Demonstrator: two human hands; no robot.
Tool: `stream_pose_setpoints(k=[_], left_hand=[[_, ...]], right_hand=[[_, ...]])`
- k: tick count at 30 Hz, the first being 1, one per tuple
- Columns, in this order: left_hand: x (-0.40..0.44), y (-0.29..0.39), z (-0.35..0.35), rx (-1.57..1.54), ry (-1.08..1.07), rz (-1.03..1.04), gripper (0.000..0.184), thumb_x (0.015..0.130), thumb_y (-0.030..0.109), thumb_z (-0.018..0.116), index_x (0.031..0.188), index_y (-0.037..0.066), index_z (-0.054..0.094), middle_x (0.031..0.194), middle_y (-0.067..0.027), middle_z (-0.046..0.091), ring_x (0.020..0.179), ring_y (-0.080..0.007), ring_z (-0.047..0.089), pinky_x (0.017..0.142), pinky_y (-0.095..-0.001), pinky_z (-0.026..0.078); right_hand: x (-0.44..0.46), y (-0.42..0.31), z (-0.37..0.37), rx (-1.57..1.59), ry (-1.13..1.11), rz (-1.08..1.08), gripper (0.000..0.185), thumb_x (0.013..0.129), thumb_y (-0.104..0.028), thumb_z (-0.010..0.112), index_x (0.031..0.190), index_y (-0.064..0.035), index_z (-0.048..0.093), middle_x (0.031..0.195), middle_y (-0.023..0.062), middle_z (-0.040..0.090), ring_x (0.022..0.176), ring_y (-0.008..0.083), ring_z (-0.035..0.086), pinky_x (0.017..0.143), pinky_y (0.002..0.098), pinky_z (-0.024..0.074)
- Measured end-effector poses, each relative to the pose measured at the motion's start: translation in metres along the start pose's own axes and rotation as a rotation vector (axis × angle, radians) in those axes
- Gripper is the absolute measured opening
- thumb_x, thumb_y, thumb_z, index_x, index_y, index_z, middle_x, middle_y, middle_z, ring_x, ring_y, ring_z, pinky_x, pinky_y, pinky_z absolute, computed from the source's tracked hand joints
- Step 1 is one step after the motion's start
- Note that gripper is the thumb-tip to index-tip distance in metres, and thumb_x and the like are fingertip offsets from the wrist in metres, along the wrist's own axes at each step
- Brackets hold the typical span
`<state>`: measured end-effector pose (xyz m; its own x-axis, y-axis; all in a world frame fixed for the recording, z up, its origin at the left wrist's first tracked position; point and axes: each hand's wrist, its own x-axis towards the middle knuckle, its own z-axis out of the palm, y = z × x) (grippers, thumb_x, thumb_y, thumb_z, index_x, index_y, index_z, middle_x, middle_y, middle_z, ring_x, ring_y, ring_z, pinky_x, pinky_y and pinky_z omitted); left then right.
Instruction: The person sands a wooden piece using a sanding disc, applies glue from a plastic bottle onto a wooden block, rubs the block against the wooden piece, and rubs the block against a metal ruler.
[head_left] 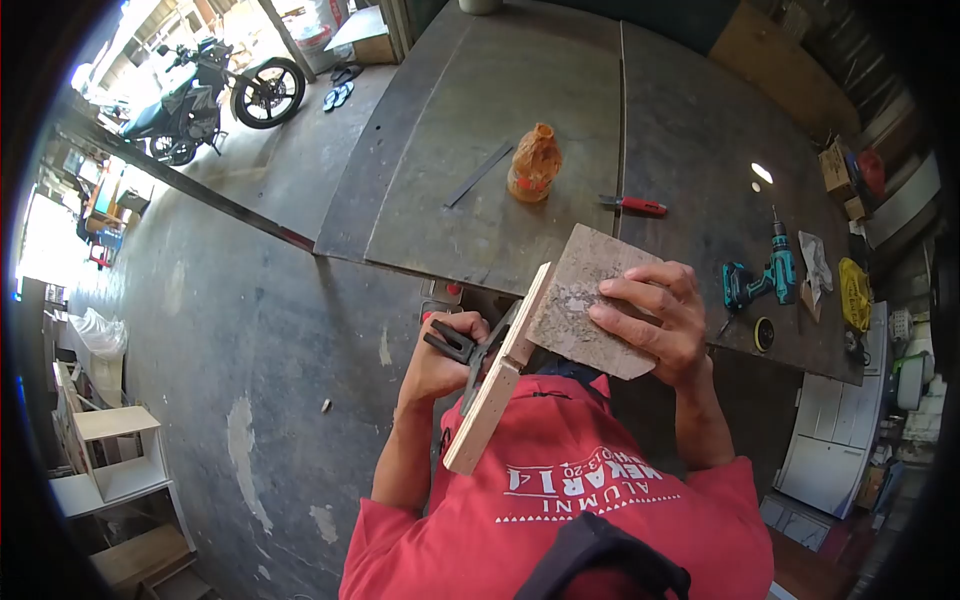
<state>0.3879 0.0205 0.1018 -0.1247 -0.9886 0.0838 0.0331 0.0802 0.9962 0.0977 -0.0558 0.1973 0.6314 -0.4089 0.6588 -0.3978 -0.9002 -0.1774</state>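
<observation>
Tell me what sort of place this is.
Most likely a workshop, perhaps a garage: a cordless drill sits on the large worktable, a motorbike stands beyond it, and the right hand grips a rough board.

a mottled brown board (575, 290) (worn-looking) tilts against a slanted pale wooden strip (484, 420), a black tool (477, 364) alongside.
</observation>
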Motion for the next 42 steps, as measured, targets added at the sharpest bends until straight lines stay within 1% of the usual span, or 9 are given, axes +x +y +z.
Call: stream_pose_setpoints(k=[8, 11, 14, 16, 20, 22, 30, 33, 42], left_hand=[[-0.016, -0.004, -0.005, -0.09, 0.025, 0.004, 0.031, 0.066, 0.01, 0.084, 0.069, 0.005, 0.054, 0.066, 0.0033, 0.052, 0.064, -0.0048, 0.044, 0.055, -0.026, 0.032], [-0.018, -0.002, -0.007, -0.102, -0.002, 0.012, 0.03, 0.066, 0.01, 0.085, 0.069, 0.004, 0.055, 0.067, 0.0028, 0.055, 0.064, -0.0052, 0.046, 0.056, -0.0258, 0.033], [-0.022, -0.003, -0.011, -0.129, 0.049, -0.016, 0.029, 0.067, 0.01, 0.086, 0.07, 0.004, 0.057, 0.068, 0.0014, 0.059, 0.065, -0.0056, 0.049, 0.057, -0.0251, 0.036], [-0.023, -0.004, -0.014, -0.223, 0.103, -0.07, 0.042, 0.065, 0.019, 0.094, 0.066, 0.006, 0.054, 0.068, 0.0021, 0.056, 0.066, -0.0079, 0.048, 0.058, -0.027, 0.034], [-0.027, -0.004, -0.016, -0.268, 0.151, -0.086, 0.043, 0.065, 0.025, 0.096, 0.067, 0.007, 0.057, 0.069, 0.002, 0.058, 0.068, -0.0073, 0.05, 0.058, -0.0255, 0.035], [-0.028, -0.003, -0.016, -0.261, 0.151, -0.094, 0.042, 0.065, 0.025, 0.096, 0.067, 0.007, 0.057, 0.069, 0.0022, 0.058, 0.068, -0.0069, 0.05, 0.058, -0.0254, 0.034], [-0.032, -0.002, -0.025, -0.169, 0.128, -0.089, 0.039, 0.064, 0.019, 0.093, 0.065, 0.007, 0.056, 0.067, 0.0036, 0.057, 0.063, -0.0062, 0.048, 0.056, -0.0255, 0.033], [-0.033, -0.003, -0.027, -0.104, 0.086, -0.048, 0.035, 0.065, 0.019, 0.09, 0.069, 0.004, 0.058, 0.07, 0.0008, 0.062, 0.065, -0.0058, 0.051, 0.057, -0.0246, 0.037], [-0.032, 0.0, -0.028, -0.092, 0.081, -0.044, 0.032, 0.065, 0.014, 0.087, 0.068, 0.004, 0.057, 0.065, 0.0022, 0.058, 0.062, -0.0051, 0.047, 0.055, -0.0247, 0.035]], right_hand=[[0.004, -0.019, 0.003, -0.04, -0.029, -0.014, 0.033, 0.077, -0.023, 0.077, 0.111, -0.0236, 0.08, 0.117, -0.0033, 0.073, 0.103, 0.0205, 0.064, 0.087, 0.0389, 0.0472], [0.007, -0.027, 0.005, -0.043, -0.052, -0.025, 0.033, 0.078, -0.022, 0.076, 0.111, -0.0234, 0.079, 0.117, -0.0032, 0.073, 0.103, 0.0206, 0.064, 0.087, 0.0384, 0.0472], [0.006, -0.028, 0.002, -0.035, -0.082, -0.034, 0.032, 0.078, -0.022, 0.076, 0.111, -0.0228, 0.079, 0.116, -0.003, 0.073, 0.103, 0.0209, 0.064, 0.087, 0.0379, 0.0473], [0.003, -0.028, -0.001, -0.029, -0.103, -0.038, 0.032, 0.079, -0.022, 0.075, 0.111, -0.0225, 0.079, 0.115, -0.0029, 0.073, 0.103, 0.021, 0.064, 0.087, 0.0377, 0.0474], [0.001, -0.03, 0.0, -0.05, -0.058, 0.004, 0.033, 0.079, -0.021, 0.075, 0.112, -0.0223, 0.079, 0.115, -0.0028, 0.073, 0.103, 0.0213, 0.065, 0.086, 0.0382, 0.0476], [0.004, -0.033, 0.003, -0.044, -0.014, 0.034, 0.033, 0.079, -0.021, 0.075, 0.112, -0.0223, 0.079, 0.115, -0.0028, 0.073, 0.103, 0.0213, 0.065, 0.086, 0.0384, 0.0476], [0.014, -0.024, 0.013, -0.048, -0.086, -0.003, 0.034, 0.08, -0.022, 0.076, 0.114, -0.0219, 0.08, 0.117, -0.0028, 0.073, 0.104, 0.0219, 0.064, 0.088, 0.0387, 0.0471], [0.016, -0.022, 0.015, -0.049, -0.066, -0.003, 0.034, 0.081, -0.023, 0.075, 0.114, -0.0222, 0.08, 0.117, -0.0029, 0.073, 0.105, 0.022, 0.064, 0.088, 0.0388, 0.0471], [0.018, -0.009, 0.02, -0.045, -0.074, -0.032, 0.034, 0.08, -0.023, 0.074, 0.114, -0.0205, 0.08, 0.116, -0.0012, 0.074, 0.105, 0.0225, 0.064, 0.087, 0.0398, 0.0481]])
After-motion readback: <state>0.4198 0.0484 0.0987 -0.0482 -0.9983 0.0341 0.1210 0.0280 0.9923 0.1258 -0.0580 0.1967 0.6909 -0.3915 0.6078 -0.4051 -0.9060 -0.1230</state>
